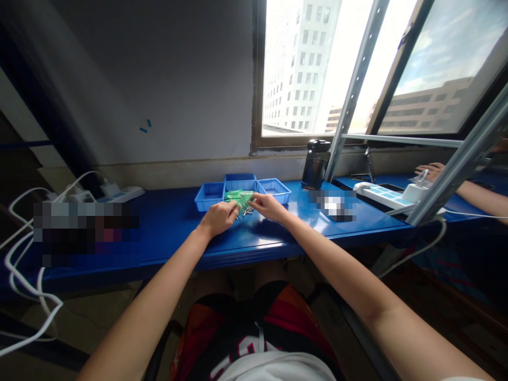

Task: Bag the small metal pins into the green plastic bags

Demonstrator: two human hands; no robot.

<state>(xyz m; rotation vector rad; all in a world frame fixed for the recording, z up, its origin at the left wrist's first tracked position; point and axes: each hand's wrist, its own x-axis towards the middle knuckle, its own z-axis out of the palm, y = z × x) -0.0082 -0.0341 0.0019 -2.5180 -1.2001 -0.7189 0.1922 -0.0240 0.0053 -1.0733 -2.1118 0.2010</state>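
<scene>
My left hand (219, 218) has its fingers closed on the near left edge of a green, see-through plastic piece (243, 199), which looks like a small bag. On its right side, my right hand (270, 206) pinches the same green piece between thumb and fingers. Small shiny metal parts (248, 211) lie on the table just below, between the hands; their kind is too small to make out. More green material sits right behind, in front of the middle blue bin (241, 185). A left blue bin (209, 197) and a right blue bin (277, 186) flank it.
The blue table (166, 227) runs along the wall under a window. A black bottle (315, 166) stands at the back right, near a metal post (349, 95). Power strips (391, 197) and white cables (43, 296) lie at both sides. Another person's hand (432, 170) is far right.
</scene>
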